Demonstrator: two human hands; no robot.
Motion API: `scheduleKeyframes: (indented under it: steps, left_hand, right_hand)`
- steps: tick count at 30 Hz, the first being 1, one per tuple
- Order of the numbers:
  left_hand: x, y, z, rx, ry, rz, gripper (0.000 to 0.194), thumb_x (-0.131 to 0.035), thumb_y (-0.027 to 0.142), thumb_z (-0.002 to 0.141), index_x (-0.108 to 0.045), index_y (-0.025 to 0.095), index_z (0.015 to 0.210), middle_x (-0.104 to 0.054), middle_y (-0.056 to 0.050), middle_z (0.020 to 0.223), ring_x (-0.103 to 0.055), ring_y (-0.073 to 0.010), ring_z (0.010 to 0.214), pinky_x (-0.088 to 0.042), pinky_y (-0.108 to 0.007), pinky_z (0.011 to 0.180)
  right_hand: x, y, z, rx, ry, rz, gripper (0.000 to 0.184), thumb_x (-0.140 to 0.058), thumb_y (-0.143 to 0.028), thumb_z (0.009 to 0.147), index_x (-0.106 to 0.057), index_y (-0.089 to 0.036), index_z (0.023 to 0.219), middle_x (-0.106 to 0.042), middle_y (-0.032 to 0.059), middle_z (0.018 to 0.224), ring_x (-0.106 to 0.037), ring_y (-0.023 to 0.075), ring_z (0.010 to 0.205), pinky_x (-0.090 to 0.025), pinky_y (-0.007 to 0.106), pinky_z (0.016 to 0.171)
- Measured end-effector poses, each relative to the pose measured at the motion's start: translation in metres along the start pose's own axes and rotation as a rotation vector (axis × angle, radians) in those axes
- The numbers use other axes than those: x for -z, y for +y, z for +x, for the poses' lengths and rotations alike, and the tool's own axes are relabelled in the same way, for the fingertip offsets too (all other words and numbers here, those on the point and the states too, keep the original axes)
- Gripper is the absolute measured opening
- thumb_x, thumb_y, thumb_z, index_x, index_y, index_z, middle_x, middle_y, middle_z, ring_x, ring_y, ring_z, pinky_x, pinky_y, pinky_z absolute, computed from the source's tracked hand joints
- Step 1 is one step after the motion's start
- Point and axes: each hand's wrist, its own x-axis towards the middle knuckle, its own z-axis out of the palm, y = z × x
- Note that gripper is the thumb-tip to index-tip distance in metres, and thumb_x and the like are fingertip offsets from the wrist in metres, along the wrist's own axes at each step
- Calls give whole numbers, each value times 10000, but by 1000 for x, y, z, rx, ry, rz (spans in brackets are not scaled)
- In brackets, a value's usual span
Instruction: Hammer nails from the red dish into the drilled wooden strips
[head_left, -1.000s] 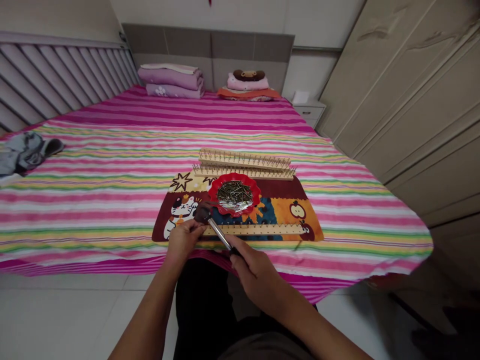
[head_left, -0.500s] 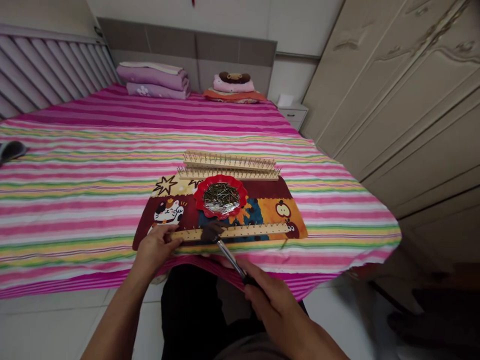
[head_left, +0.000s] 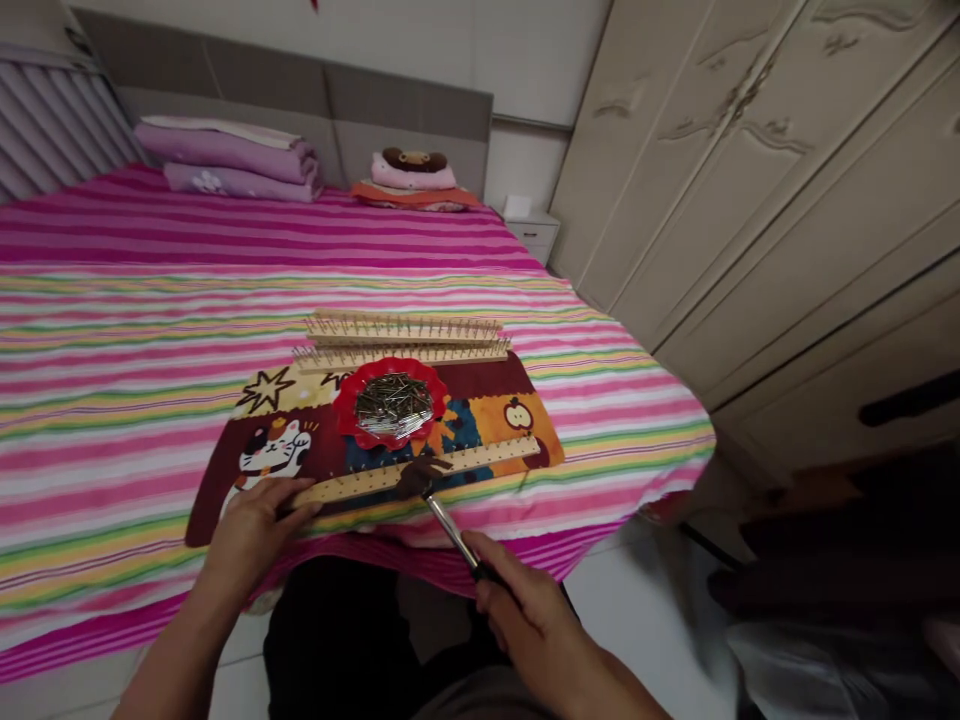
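Note:
My left hand (head_left: pixel 259 520) pinches the left end of a narrow wooden strip (head_left: pixel 345 487) studded with nails, which lies across the patterned mat. In my right hand (head_left: pixel 517 595) is a hammer (head_left: pixel 448 520), held by its dark grip, with a shiny metal shaft. Its dark head is over the middle of the strip; whether it touches a nail I cannot tell. Just behind the strip stands a red scalloped bowl (head_left: pixel 346 418) full of loose nails (head_left: pixel 394 403). The mat (head_left: pixel 217 490) shows a cat and apples.
Two more wooden strips (head_left: pixel 405 352) with many upright nails lie behind the bowl. The striped bedspread (head_left: pixel 112 400) hangs over the bed's near edge. Folded purple bedding (head_left: pixel 232 160) and a pillow stack (head_left: pixel 412 180) are at the headboard. Wardrobe doors (head_left: pixel 720 200) stand on the right.
The whole view has swung to the right, so the bed and mat appear further left. Both hands keep their holds on the strip and the hammer, whose head stays over the strip's middle.

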Motion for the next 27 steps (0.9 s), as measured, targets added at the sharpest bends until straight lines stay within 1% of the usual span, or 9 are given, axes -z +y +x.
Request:
scheduleKeyframes:
  steps: [7,10,12,15,17,19,22,24,27]
  left_hand:
    - [-16,29,7,-48,-33,-3,334,-550,408,681,-704,209,902,-705,-55,901,-637,-220,848,-478,-328,815]
    - [-7,35,12,-41,-53,-16,353,-531,333,678,-692,195,960,-696,-59,961,-641,-208,865,-491,-305,792]
    - [2,42,18,3,-13,45,333,-499,270,686,-695,193,945,-700,-61,969,-638,-214,890,-488,-311,808]
    - [15,62,37,44,44,137,308,-464,275,753,-702,204,936,-708,-57,975,-633,-219,907,-474,-314,821]
    - [16,78,53,-23,27,186,311,-460,279,786,-703,210,968,-705,-57,1024,-623,-223,952,-455,-313,851]
    - [12,92,70,-74,-24,281,322,-463,236,786,-705,197,994,-700,-82,1053,-609,-245,991,-437,-332,869]
    - [0,104,90,-58,-124,460,321,-471,205,775,-715,193,983,-698,-121,1034,-596,-301,991,-417,-398,842]
    - [-7,106,97,-36,-159,537,308,-461,201,779,-719,197,947,-698,-132,1010,-586,-322,985,-397,-428,824]
    - [-12,104,100,-33,-154,586,300,-430,198,798,-712,187,899,-697,-139,961,-575,-322,976,-369,-439,806]
  right_hand:
    - [5,5,-3,-33,-40,21,442,-399,-312,955,-428,-269,1394,-392,-58,583,-338,96,467,-306,204,436]
    - [12,10,-5,-71,-12,51,456,-372,-346,968,-395,-251,1414,-343,-68,564,-318,97,465,-231,206,415]
    - [17,12,-6,-82,32,77,467,-378,-387,964,-413,-233,1403,-333,-70,554,-305,97,461,-200,207,407]
    - [23,12,-7,-103,134,123,514,-425,-454,933,-447,-213,1386,-355,-63,554,-294,99,471,-202,205,409]
    - [26,10,-7,-136,201,156,543,-453,-489,908,-462,-217,1378,-374,-57,555,-304,104,482,-226,205,422]
    - [28,10,-7,-161,247,185,558,-474,-512,888,-476,-229,1369,-369,-60,546,-299,103,479,-243,204,430]
    - [30,11,-7,-171,269,218,557,-498,-526,872,-499,-247,1353,-362,-66,530,-307,102,479,-269,201,446]
    - [31,12,-7,-166,275,235,556,-503,-539,863,-519,-247,1336,-377,-60,529,-331,106,488,-287,202,454]
    - [31,12,-6,-172,266,231,569,-496,-547,861,-522,-228,1332,-365,-55,550,-297,102,481,-245,189,413]
